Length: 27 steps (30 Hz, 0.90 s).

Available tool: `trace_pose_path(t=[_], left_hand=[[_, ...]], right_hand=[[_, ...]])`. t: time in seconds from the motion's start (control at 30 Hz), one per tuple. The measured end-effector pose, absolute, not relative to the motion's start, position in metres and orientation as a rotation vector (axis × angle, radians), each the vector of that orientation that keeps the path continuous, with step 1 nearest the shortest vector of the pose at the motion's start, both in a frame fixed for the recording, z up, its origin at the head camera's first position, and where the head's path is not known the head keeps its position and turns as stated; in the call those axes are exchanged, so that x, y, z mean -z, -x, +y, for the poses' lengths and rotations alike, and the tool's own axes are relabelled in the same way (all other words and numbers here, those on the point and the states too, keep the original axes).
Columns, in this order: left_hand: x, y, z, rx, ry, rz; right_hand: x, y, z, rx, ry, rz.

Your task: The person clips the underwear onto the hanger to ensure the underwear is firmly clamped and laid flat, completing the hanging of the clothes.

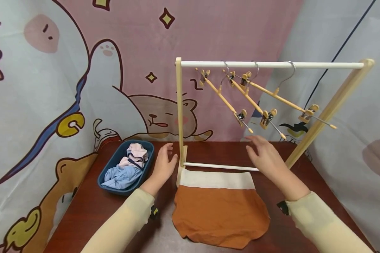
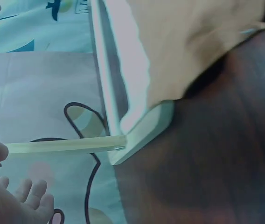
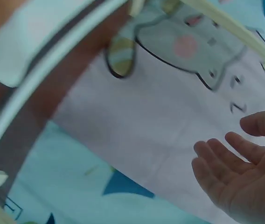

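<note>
On the table lies a rust-brown garment (image 1: pixel 221 211) with a white band, spread flat in front of a wooden drying rack (image 1: pixel 179 112). From the rack's white top rail (image 1: pixel 272 65) hang three clip hangers (image 1: pixel 232 105). Just left of the rack's left post is my left hand (image 1: pixel 163 163), fingers relaxed and holding nothing. The right hand (image 1: pixel 266 154) is raised below the hangers with loosely bent fingers, apart from them. Both palms also show bare in the wrist views, the left hand (image 2: pixel 16 200) near the post and the right hand (image 3: pixel 244 172) against the backdrop.
A dark blue basin (image 1: pixel 102 179) at the left holds crumpled pink and light blue clothes (image 1: pixel 123 175). The rack's lower white bar (image 1: pixel 221 167) runs just behind the garment. A cartoon-printed curtain (image 1: pixel 240 28) closes in the back and sides of the dark red table (image 1: pixel 79 218).
</note>
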<state>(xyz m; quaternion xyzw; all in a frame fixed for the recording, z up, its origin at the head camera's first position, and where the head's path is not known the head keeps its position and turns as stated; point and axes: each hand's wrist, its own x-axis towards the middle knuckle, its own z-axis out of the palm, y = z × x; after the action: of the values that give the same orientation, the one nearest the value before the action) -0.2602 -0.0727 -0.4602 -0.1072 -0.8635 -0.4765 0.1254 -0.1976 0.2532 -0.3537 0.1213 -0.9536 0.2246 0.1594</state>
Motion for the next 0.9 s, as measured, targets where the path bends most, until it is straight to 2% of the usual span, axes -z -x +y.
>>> trace_pose_path(t=[0.23,0.43,0.7,0.9], left_hand=[[0.448,0.268,-0.07,1.398,0.363,-2.505],[0.437,0.273,-0.059,1.444,0.383,-2.506],[0.421,0.282,-0.047,1.473,0.397,-2.487],[0.416,0.288,-0.042,1.47,0.432,-2.44]], right_hand=[[0.306,0.202,0.247,-0.915,-0.237,-2.824],[0.296,0.209,0.227,-1.522,-0.116,-2.676],[0.289,0.209,0.211,-2.199,-0.31,-2.233],[0.279,0.206,0.2,-2.383,-0.44,-2.033]])
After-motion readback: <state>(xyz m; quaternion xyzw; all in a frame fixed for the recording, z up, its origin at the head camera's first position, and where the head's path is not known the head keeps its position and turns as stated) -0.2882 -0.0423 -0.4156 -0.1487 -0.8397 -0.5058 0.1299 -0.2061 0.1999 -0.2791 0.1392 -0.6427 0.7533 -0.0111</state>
